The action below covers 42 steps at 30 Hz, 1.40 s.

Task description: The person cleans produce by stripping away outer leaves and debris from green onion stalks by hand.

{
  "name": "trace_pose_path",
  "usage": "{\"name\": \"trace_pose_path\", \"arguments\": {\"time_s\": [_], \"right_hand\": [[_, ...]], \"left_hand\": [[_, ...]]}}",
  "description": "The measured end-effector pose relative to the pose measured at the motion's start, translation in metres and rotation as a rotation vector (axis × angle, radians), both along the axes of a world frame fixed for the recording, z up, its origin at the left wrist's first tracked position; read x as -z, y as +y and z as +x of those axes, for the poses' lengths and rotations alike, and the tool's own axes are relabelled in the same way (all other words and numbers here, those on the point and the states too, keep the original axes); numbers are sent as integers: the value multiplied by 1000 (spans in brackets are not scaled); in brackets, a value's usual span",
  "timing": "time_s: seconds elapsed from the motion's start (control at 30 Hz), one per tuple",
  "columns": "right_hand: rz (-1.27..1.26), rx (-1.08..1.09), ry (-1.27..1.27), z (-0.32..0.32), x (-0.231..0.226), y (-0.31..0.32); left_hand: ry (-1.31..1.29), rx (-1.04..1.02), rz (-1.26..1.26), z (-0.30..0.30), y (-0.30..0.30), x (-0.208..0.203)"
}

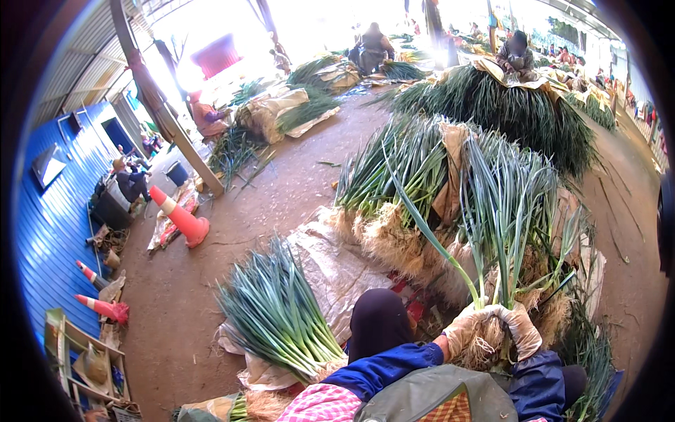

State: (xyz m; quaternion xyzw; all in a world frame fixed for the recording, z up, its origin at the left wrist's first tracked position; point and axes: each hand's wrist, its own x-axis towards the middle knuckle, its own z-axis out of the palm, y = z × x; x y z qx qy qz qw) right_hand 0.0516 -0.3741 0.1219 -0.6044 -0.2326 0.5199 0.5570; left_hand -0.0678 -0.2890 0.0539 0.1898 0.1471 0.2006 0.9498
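My left hand [463, 329] and my right hand [522, 330], both in pale gloves, meet low in front of me. Their fingers are closed around the pale lower stems of several spring onions [503, 271]. Long green leaves rise above the hands, and one stalk leans away to the left. Stringy roots [481, 349] hang below and between my hands. Right behind them stands a large heap of spring onions [401, 176] with tan roots facing me. Another laid-out bundle of spring onions [278, 309] rests to the left of my knee [381, 325].
Pale sacking [330, 250] lies under the bundles. An orange and white traffic cone [181, 216] tilts near a post [165, 105] at the left. A wooden crate [67, 344] sits by the blue wall [53, 232]. Farther off, other people [517, 56] sit among onion heaps [506, 116].
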Motion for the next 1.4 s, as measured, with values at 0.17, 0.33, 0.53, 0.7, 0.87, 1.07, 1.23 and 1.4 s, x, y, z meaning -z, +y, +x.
{"name": "trace_pose_path", "arguments": {"time_s": [0.17, 0.33, 0.53, 0.7, 0.87, 1.07, 1.23, 1.4], "right_hand": [[-16, -41, -280, 5, 18, 1], [-14, -89, -217, -10, 0, 4], [-4, -58, 20, -20, -28, -11], [197, 2, -85, -14, -46, -14], [54, 9, 52, 15, 28, 2], [60, 79, -285, 26, 26, 2], [141, 279, -19, 14, 23, 36], [10, 354, -208, 31, 11, 73]], "left_hand": [[57, -42, -37, 6, -4, 11], [97, -6, -29, -1, 0, 16], [163, -55, 115, -7, -5, -7], [74, -47, 76, 16, -4, -3], [269, 4, 90, -8, 9, -9], [339, 50, 248, 4, -7, -28], [384, 61, 223, -5, 4, -8], [431, 88, 289, -5, 0, -12]]}}
